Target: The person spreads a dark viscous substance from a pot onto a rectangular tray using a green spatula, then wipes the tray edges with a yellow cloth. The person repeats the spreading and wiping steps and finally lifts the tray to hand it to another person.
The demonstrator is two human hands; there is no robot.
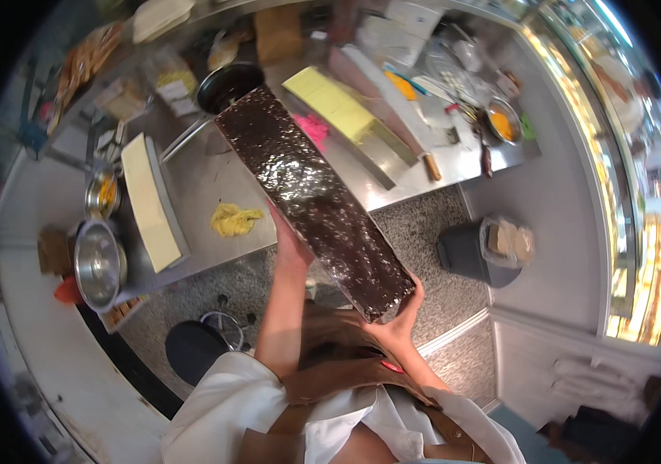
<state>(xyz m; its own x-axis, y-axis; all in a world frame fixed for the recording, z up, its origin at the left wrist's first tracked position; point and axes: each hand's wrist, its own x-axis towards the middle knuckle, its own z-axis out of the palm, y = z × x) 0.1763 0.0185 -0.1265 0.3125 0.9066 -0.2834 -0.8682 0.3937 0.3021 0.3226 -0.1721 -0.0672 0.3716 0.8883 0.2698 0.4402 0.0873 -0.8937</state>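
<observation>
A long slab topped with glossy dark chocolate (307,180) lies in a thin-walled, narrow tray. Both of my hands carry it, tilted diagonally across the view in front of the brown apron. My left hand (291,239) supports the tray's near long side, its fingers hidden underneath. Gripping the close end corner is my right hand (403,316), thumb along the edge. The far end overlaps the view of a dark bowl (206,95) with dark contents on the steel worktable (214,180). A crumpled yellow cloth (235,220) lies on the table near my left wrist.
A cream-topped slab (148,200) stands left, a pale yellow slab (330,104) in a metal mould right. Steel bowls (98,264) line the left edge. A wooden handle (432,167) juts over the front edge. A stool (197,351) and grey bin (464,252) stand on the floor.
</observation>
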